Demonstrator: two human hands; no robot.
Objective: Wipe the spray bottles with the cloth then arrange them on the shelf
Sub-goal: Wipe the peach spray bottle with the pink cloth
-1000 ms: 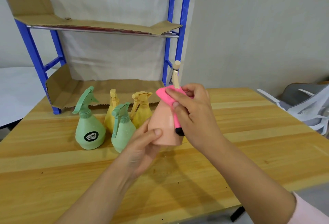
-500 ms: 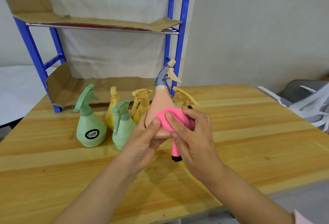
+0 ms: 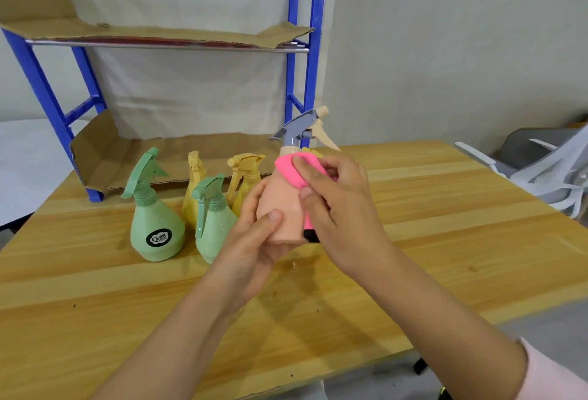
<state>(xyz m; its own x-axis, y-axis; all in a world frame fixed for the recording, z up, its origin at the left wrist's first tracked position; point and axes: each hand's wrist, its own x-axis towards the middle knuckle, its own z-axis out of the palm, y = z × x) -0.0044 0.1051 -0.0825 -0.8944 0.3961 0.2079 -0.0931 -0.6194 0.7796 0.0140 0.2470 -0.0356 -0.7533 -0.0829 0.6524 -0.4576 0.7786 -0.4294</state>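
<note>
While the left hand (image 3: 254, 237) cups the base of the peach spray bottle (image 3: 283, 209) from below, thumb pressed on its front, the bottle is held upright above the wooden table (image 3: 445, 240), just off the surface near the table's middle. The right hand (image 3: 337, 205) is closed around a pink cloth (image 3: 291, 166) and presses it against the bottle's shoulder and right side — a black-edged end of the cloth hangs by the bottle's base. The bottle's grey trigger head (image 3: 297, 127) points left.

Toward the table's far left stand four more bottles: a large green spray bottle (image 3: 156, 224) with a black label, a smaller green spray bottle (image 3: 211, 221) just right of it and partly behind the left hand, and two yellow spray bottles (image 3: 195, 183) behind them — close together. A blue metal shelf (image 3: 299, 49) rises at the table's far edge, its two levels lined with cardboard (image 3: 143, 34). A white chair (image 3: 553, 174) stands beyond the table's right edge.
</note>
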